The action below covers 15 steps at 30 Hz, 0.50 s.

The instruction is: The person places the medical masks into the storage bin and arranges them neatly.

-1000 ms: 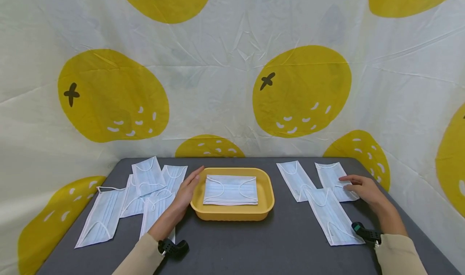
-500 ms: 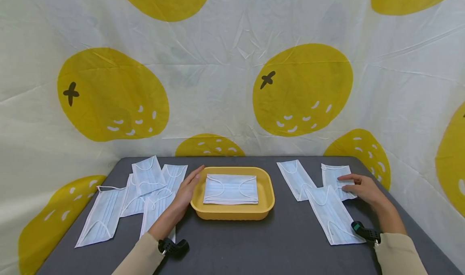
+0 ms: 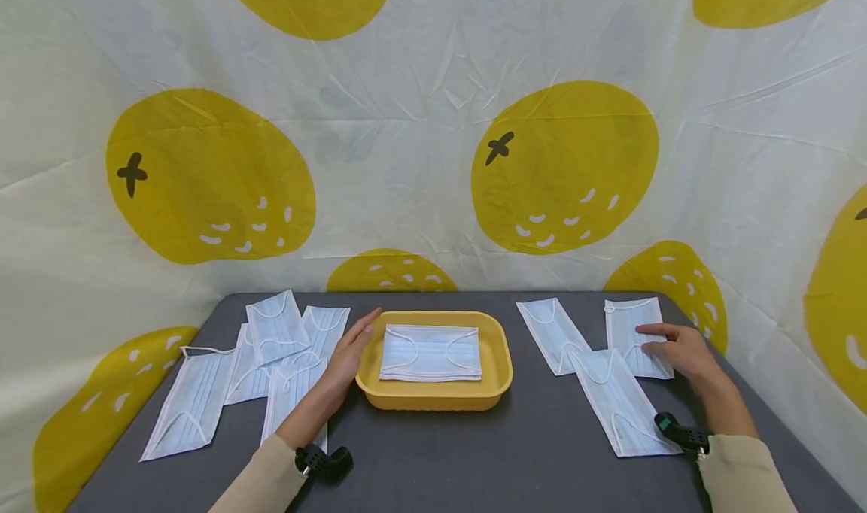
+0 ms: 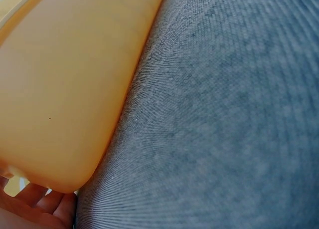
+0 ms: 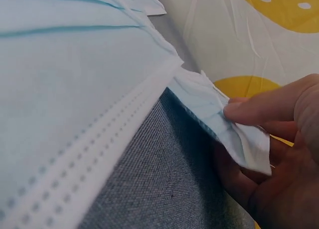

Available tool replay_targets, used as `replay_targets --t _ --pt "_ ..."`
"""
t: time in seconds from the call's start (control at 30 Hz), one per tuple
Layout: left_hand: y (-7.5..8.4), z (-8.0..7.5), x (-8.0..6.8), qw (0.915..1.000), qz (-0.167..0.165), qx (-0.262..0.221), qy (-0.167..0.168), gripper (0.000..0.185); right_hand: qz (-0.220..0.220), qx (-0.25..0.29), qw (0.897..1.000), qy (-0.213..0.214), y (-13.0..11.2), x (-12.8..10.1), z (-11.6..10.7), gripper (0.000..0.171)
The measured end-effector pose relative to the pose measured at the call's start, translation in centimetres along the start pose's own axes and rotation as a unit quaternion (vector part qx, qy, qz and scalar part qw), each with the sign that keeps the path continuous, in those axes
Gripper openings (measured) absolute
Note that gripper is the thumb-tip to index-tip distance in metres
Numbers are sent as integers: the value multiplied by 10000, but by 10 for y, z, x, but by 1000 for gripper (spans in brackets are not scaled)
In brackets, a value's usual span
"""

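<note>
Behind everything hung the backdrop [image 3: 406,122], pale cloth printed with big yellow fruits, wrapping the far and side edges of the grey table [image 3: 474,453]. At the table's centre sat the yellow tray [image 3: 501,362] with one blue mask [image 3: 430,353] lying flat inside it. From the tray, a loose pile of masks [image 3: 271,347] spread toward 9 o'clock, several overlapping, the outermost [image 3: 190,408] angled off toward 8 o'clock. Toward 3 o'clock lay three more: a long one [image 3: 619,404] slanting toward 5 o'clock, one [image 3: 550,334] just beyond it toward 2 o'clock, and the far mask [image 3: 633,336] nearest the table's right edge.

My left hand [image 3: 348,355] rested flat against the tray's left wall, fingers straight and together, pointing toward 1 o'clock, with its wrist over the nearest mask of the pile. My right hand [image 3: 680,351] lay on the far mask at the tray's 3 o'clock; the wrist view showed my thumb [image 5: 249,109] on top of that mask's near edge and my fingers [image 5: 239,184] curled beneath, pinching it just off the cloth beside the long one.
</note>
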<state>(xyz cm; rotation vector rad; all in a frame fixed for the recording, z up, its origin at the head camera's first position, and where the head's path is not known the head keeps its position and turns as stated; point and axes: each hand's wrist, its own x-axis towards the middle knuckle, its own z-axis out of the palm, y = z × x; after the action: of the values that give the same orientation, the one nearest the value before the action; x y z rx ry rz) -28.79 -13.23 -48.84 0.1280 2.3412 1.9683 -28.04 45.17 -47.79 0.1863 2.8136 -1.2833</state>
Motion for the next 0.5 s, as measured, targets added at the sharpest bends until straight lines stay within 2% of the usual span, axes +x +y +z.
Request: replay_targets --t 0.2,0.5 --pt "2 1 0 10000 7 -34 -68 47 10 -7 9995 331 3 0 -3 50" --pt "3 0 -2 10000 35 -19 -53 47 36 334 9959 843 -6 0 -7 50"
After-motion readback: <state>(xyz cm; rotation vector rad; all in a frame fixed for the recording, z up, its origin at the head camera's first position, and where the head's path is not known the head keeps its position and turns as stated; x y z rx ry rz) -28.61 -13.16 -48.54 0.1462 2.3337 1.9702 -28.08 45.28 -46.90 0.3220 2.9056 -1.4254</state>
